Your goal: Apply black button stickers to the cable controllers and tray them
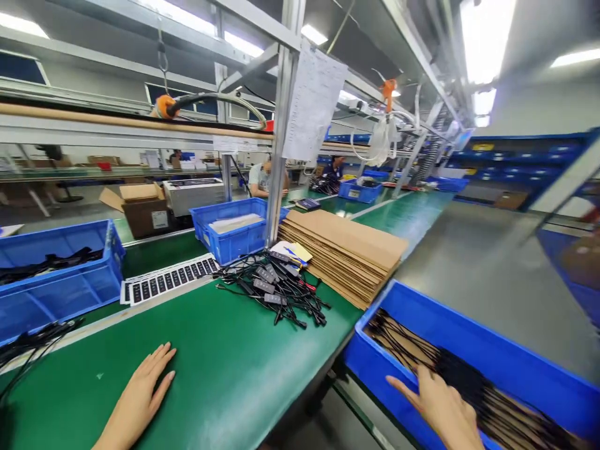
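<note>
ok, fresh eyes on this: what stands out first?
The heap of black cables on the green bench, near mid-picture. Behind it to the right, a thick stack of cardboard sheets. Then the blue bin at lower right, the right hand at its near rim.

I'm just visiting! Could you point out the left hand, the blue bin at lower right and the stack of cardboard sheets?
Left hand (140,389): head view, on the back of the hand.
Blue bin (379,374): head view, on its outer wall.
Cardboard stack (347,237): head view, on the top sheet.
</note>
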Available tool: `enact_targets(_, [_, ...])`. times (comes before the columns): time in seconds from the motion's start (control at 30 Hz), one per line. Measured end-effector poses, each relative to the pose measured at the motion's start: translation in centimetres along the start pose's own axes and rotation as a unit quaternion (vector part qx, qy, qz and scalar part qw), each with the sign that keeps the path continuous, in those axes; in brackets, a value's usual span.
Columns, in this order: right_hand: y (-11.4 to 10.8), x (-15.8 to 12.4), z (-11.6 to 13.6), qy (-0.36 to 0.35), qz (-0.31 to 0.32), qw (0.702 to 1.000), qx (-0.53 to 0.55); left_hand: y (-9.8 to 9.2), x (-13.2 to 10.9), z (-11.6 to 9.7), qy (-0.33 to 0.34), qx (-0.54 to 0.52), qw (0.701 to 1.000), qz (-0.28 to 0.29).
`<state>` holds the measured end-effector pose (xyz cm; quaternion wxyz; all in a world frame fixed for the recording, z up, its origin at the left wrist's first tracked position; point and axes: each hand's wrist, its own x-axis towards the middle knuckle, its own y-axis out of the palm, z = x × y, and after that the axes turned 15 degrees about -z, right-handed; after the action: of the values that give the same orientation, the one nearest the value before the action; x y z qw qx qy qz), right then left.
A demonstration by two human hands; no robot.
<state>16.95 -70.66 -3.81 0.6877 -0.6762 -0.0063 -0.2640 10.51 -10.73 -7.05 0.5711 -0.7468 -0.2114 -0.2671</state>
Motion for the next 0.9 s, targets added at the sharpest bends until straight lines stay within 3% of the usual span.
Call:
enact_targets(0.1, [-0.5, 3.8, 7.8, -0.167, -0.124, 0.964, 0.164, -0.2, 0.8, -1.2, -0.041, 0.020, 0.999, -0.017])
enact_targets(0.2, [-2.0, 8.2, 18.3, -0.304, -0.128, 0.928, 0.176, 0.1, 1.3, -2.4, -0.062, 0.039, 0.997, -0.034])
enact_targets(0.27, [-2.3, 10.9, 23.8, -0.322, -0.124, 0.924, 0.167, 0.3, 1.3, -3.1, -0.057, 0.038, 0.997, -0.043])
enact_targets(0.33, [-2.0, 13.1, 27.2, -0.333, -0.109, 0.923, 0.158, 0.2, 1.1, -3.5, -0.049, 0.025, 0.997, -0.052])
enact_targets(0.47, [-0.9, 14.7, 28.5, -0.358, -0.090, 0.915, 0.160, -0.9, 1.3, -4.3, -0.042, -0.007, 0.997, -0.062])
enact_targets(0.6, [-1.3, 11.7, 27.4, -0.378, -0.111, 0.900, 0.190, -1.7, 4.0, -6.2, -0.042, -0.033, 0.997, -0.047])
enact_targets(0.67, [-1.5, 8.6, 27.0, -0.412, -0.136, 0.869, 0.238, -1.5, 5.8, -7.8, -0.036, -0.045, 0.998, -0.038])
enact_targets(0.73, [-1.2, 5.1, 26.7, -0.464, -0.155, 0.819, 0.298, -1.0, 7.4, -9.7, -0.019, -0.049, 0.998, -0.025])
enact_targets(0.83, [-0.4, 0.8, 26.2, -0.541, -0.123, 0.753, 0.353, 0.7, 8.9, -12.0, 0.036, -0.074, 0.995, 0.061])
enact_targets(0.9, [0.1, -0.5, 25.8, -0.564, -0.087, 0.730, 0.377, 2.2, 9.4, -12.8, 0.079, -0.103, 0.983, 0.127])
